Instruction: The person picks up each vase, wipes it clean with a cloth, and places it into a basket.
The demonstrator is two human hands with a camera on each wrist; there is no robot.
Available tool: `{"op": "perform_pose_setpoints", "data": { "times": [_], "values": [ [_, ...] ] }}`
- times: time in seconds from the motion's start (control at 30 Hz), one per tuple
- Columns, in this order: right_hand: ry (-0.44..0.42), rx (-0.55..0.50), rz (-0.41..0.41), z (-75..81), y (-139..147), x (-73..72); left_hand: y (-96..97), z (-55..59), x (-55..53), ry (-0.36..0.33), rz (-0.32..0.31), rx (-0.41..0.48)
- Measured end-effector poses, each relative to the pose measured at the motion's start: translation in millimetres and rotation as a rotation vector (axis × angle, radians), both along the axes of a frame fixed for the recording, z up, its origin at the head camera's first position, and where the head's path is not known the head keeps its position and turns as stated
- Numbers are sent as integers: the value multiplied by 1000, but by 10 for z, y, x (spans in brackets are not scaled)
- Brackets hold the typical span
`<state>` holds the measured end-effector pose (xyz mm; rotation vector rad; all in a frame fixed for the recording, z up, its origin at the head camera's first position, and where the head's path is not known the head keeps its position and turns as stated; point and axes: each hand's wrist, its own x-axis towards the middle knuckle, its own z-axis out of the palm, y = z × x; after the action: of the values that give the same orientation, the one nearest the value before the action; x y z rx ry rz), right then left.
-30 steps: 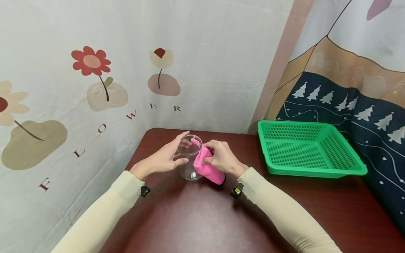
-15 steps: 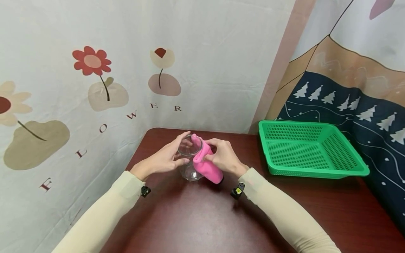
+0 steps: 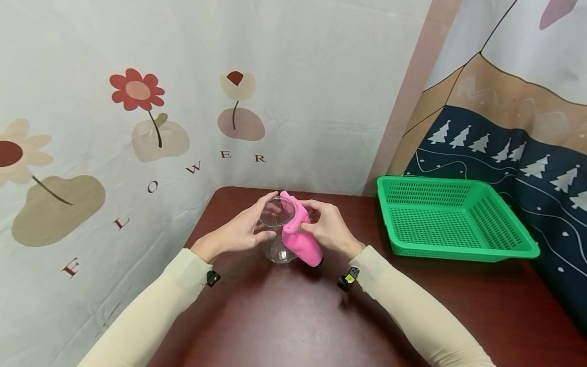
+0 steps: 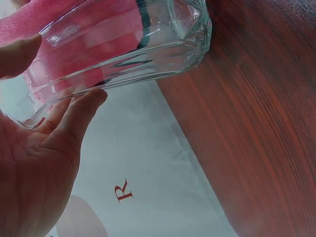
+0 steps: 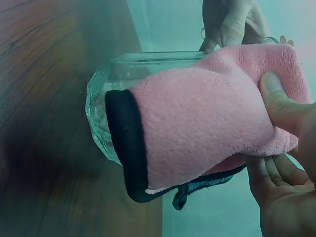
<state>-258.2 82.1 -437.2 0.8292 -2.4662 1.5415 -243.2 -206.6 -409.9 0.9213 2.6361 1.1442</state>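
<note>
Your left hand (image 3: 243,229) curls round the near-left side of the jar (image 3: 277,250), thumb on one side and fingers on the other; your right hand (image 3: 327,227) pinches the cloth (image 3: 302,247), thumb in front, fingers behind. The jar, clear glass with faceted sides, lies between your two hands, mouth up; whether its base touches the table (image 3: 284,316) cannot be told. The pink cloth, edged in black, covers the jar's side next to your right hand, its upper part reaching the rim; in the left wrist view, its pink shows through the glass. Pale sleeves (image 3: 417,311) cover your arms, and a small black device (image 3: 349,279) is seen at each wrist. To the right of your right hand, well apart from it, a green basket (image 3: 435,219) with slotted walls stands on the reddish-brown table. Beyond your hands hangs a pale curtain (image 3: 321,86) with printed flowers and letters; farther right, behind the basket, is a dark panel (image 3: 492,165) with white trees.
</note>
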Motion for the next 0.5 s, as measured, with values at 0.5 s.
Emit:
{"op": "perform_pose_setpoints", "data": {
  "times": [0.5],
  "values": [
    [16, 10, 90, 7, -30, 40, -5, 2, -3, -7, 0, 0]
  ]
}}
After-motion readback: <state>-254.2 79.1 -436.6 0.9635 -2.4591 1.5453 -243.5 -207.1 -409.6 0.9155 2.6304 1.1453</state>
